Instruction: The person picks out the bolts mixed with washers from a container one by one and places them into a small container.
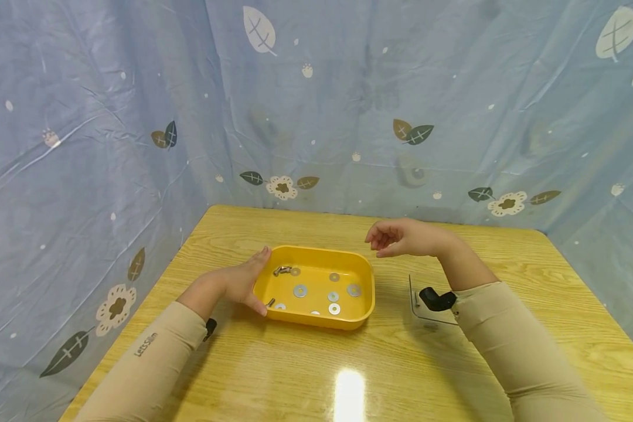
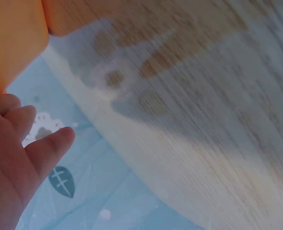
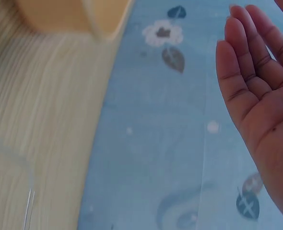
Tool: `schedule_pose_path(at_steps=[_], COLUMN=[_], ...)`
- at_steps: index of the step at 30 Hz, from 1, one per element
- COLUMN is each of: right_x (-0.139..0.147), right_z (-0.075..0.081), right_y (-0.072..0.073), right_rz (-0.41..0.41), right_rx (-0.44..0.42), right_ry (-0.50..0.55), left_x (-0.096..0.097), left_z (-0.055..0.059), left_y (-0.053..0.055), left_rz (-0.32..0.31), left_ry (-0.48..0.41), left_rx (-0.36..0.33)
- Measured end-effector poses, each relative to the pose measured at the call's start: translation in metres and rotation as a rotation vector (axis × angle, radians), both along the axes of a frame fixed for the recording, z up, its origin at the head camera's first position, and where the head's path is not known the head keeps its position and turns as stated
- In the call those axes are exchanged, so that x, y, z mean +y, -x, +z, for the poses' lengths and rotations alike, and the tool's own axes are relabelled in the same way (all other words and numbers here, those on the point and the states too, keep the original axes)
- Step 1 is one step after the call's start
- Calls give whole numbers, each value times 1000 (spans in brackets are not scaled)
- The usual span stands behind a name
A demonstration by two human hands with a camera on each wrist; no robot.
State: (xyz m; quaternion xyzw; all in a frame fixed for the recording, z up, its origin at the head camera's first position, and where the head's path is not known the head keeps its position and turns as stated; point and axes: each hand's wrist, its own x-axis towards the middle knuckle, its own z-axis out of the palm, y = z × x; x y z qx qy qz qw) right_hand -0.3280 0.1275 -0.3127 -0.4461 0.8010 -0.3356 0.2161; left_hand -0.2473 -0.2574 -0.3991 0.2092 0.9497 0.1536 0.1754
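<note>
A yellow plastic tray [image 1: 316,319] stands on the wooden table, holding several flat metal washers [image 1: 300,291] and a few small screws [image 1: 282,270] near its left end. My left hand [image 1: 242,281] grips that left end, fingers at the far corner and thumb at the near one. In the left wrist view, fingers of the left hand [image 2: 12,143] lie by the tray's wall [image 2: 17,43]. Right of the tray, my right hand [image 1: 408,237] hovers above the table, fingers loosely bent and holding nothing. The right wrist view shows its palm and relaxed fingers [image 3: 237,72].
A transparent plastic piece with a thin edge [image 1: 412,308] lies under the right forearm, with a small screw [image 1: 417,299] beside that edge. Black camera mounts [image 1: 436,299] sit at both wrists. Blue patterned curtain [image 1: 348,105] surrounds the table's [image 1: 295,375] back and sides.
</note>
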Motion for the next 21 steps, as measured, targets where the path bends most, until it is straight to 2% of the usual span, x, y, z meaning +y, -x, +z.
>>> schedule_pose_path(at_steps=[11, 21], right_x=[-69, -133], right_z=[-4, -25], right_y=[8, 7], right_rz=[118, 206], right_rx=[-52, -66], right_ry=[57, 65], left_x=[-4, 0], left_z=[-3, 0], left_y=[3, 3], left_rz=[13, 23], left_ry=[14, 41], left_rx=[-2, -10])
